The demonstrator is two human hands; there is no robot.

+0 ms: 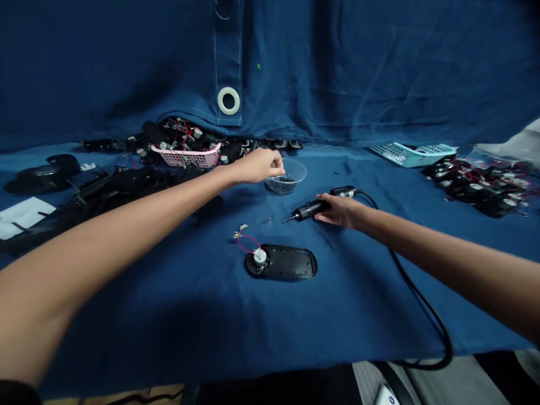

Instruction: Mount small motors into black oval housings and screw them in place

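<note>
My left hand [266,165] is over the left rim of a clear plastic bowl [297,173] that holds small dark pieces, likely screws. Its fingers are pinched; whatever they may hold is too small to make out. In my right hand [340,210] lies a black electric screwdriver [311,210], its bit pointing left just above the cloth. Below the hands, a black oval plastic housing [292,262] rests open side up. A round white motor [260,256] sits at its left end, with red wires [248,239] running to a small metal part [243,227] on the cloth.
A pink basket [185,156] stands among heaped black parts at the back left. At the back right are a light blue basket [411,156] and a pile of wired assemblies [481,185]. The screwdriver's black cable [415,287] loops over the front edge of the blue cloth [189,326].
</note>
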